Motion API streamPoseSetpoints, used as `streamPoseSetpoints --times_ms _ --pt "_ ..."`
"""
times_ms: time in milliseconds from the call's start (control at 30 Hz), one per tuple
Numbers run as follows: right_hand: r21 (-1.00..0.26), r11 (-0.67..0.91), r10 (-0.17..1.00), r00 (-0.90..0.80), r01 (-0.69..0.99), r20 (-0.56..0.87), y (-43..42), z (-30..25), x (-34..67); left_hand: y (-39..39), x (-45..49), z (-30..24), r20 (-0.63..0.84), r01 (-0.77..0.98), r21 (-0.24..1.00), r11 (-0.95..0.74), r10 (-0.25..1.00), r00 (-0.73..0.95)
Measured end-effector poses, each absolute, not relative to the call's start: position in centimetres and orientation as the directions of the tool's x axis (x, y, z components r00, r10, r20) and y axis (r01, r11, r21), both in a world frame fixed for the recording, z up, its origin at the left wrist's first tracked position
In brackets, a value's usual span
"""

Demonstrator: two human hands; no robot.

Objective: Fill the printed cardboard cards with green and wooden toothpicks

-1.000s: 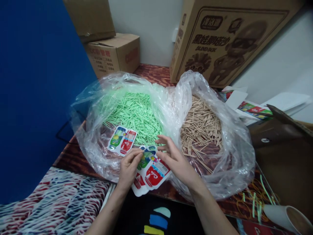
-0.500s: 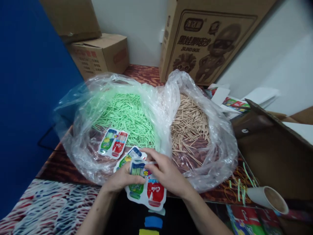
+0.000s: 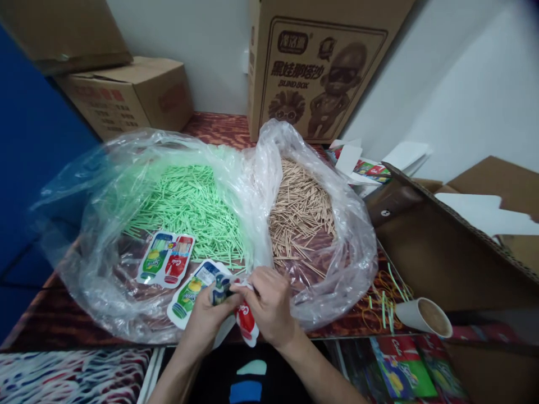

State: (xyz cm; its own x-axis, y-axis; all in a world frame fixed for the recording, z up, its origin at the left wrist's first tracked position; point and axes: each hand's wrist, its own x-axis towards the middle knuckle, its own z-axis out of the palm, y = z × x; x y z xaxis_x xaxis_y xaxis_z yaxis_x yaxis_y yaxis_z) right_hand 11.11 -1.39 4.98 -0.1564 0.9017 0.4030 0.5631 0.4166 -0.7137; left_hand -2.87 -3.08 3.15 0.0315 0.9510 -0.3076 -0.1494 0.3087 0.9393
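Held pouch (image 3: 246, 322): pinched and buckled between left hand (image 3: 206, 317) and right hand (image 3: 270, 303), its red end slanting toward the black shirt (image 3: 213, 379).
Second pouch (image 3: 184, 303): just left of the left hand, the nearer one, bottle shapes leaning away rightward; contact unclear.
Third pouch (image 3: 166, 260): farther out, beside green sticks (image 3: 193, 205).

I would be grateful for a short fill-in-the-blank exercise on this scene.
1. The left hand and right hand grip a bent printed packet, whose part just beside the right hand is mainly ____.
2. The thin sticks piled on the left side of the picture are coloured ____.
3. The large carton standing at the back bears the English words ____.
4. The paper cup at the right lies on its ____.

Missing words: red; green; BLIND BOX; side.
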Motion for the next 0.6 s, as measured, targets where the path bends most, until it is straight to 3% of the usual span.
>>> streamPoseSetpoints --times_ms 167,233,333,400,500,600 --pt "-0.952 0.166 0.975 -0.186 0.258 0.120 -0.4 4.5 14.1 -2.5 -2.6 4.1 -0.237 0.005 0.971 0.237 0.970 0.050" --pt "-0.950 0.091 0.993 -0.104 0.299 0.062 1.4 3.8 16.9 -2.3 -2.9 4.3 -0.206 0.073 0.977 0.202 0.977 0.058" --pt "-0.752 0.039 0.970 0.156 0.658 0.186 5.3 2.3 21.3 -2.2 -2.9 4.3 -0.201 0.125 0.973 0.195 0.979 0.038" --pt "-0.478 -0.044 0.962 0.166 0.877 0.215 8.1 1.3 23.2 -2.3 -2.5 4.1 -0.218 0.118 0.970 0.212 0.976 0.033" --pt "-0.144 -0.083 0.977 0.109 0.986 0.185 11.0 0.2 23.9 -2.4 -1.9 4.0 -0.238 0.074 0.970 0.233 0.969 0.065" --pt "0.013 -0.073 0.981 0.070 0.997 0.179 12.0 -0.3 23.1 -2.5 -1.9 3.9 -0.239 0.057 0.970 0.235 0.969 0.069"
